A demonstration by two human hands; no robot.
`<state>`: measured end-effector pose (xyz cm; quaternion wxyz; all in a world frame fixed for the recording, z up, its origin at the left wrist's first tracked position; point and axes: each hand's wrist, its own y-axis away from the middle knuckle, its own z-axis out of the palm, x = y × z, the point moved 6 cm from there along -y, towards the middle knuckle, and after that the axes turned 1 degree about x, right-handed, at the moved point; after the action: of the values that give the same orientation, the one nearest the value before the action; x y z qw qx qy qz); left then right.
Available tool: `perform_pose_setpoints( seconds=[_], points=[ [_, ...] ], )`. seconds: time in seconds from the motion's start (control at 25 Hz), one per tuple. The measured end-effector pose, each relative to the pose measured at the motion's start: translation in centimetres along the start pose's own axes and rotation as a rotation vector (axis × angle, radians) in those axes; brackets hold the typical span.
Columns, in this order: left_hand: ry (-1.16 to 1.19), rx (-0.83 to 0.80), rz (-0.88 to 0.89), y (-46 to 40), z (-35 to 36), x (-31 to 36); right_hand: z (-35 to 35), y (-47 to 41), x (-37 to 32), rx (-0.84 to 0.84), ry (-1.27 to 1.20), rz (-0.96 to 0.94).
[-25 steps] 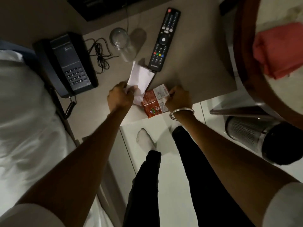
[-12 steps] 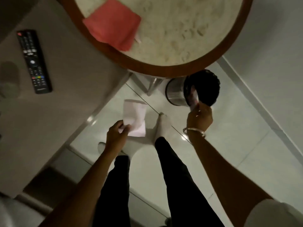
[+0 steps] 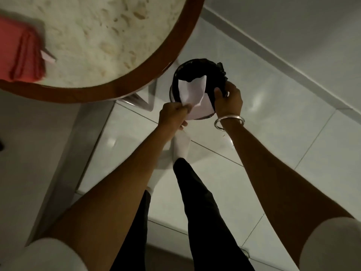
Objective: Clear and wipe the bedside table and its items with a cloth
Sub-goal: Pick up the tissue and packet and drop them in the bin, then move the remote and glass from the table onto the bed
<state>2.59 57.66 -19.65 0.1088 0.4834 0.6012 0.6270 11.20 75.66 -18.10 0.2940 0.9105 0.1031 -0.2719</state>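
My left hand (image 3: pixel 172 114) pinches a crumpled white paper (image 3: pixel 192 94) and holds it over the mouth of a small bin with a black liner (image 3: pixel 197 67). At the bin's right rim sits my right hand (image 3: pixel 227 99), a silver bangle on its wrist; its fingers curl at the liner's edge. The snack packet it held earlier is out of sight. A folded red cloth (image 3: pixel 21 55) lies on the round table (image 3: pixel 117 89) at the upper left.
The round table has a speckled pale top and a brown rim that overhangs the bin's left side. The bedside table's grey edge (image 3: pixel 39 133) runs along the left. White floor tiles (image 3: pixel 273 114) and a skirting line lie to the right. My legs stand below.
I have turned from the bedside table to the bin. My right hand took the snack packet to the bin and no longer shows it. My left hand brought the paper over the bin's mouth.
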Motion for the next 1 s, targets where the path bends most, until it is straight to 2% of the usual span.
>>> perform_pose_setpoints(
  seconds=[0.12,0.24,0.32,0.4,0.44,0.52,0.72,0.88,1.0],
  points=[
    [0.039,0.001,-0.149,-2.4,1.7,2.4,-1.8,0.2,1.2,0.117,-0.082,-0.02],
    [0.163,-0.004,-0.19,-3.9,1.8,3.4,-1.4,1.0,2.0,0.143,-0.084,-0.059],
    [0.058,0.068,-0.138,-3.3,0.9,2.7,-0.3,2.0,2.2,0.111,-0.048,-0.081],
    [-0.141,0.12,0.018,-1.2,-1.0,1.0,1.6,3.9,1.5,0.04,0.009,-0.131],
    [-0.222,0.147,0.084,0.3,-2.4,-0.6,2.7,5.3,0.8,-0.008,0.033,-0.166],
    [-0.262,0.21,0.104,3.7,-5.8,-5.6,5.5,8.4,-1.0,-0.121,0.097,-0.277],
    [-0.335,0.618,0.182,10.2,-18.4,-16.6,15.1,17.4,-7.3,-0.399,0.267,-0.621],
    [-0.434,0.893,0.194,14.3,-30.0,-22.6,25.0,26.9,-15.8,-0.468,0.375,-0.913],
    [-0.467,1.096,0.207,16.3,-38.8,-24.2,32.4,33.0,-23.2,-0.483,0.393,-1.076]
  ],
)
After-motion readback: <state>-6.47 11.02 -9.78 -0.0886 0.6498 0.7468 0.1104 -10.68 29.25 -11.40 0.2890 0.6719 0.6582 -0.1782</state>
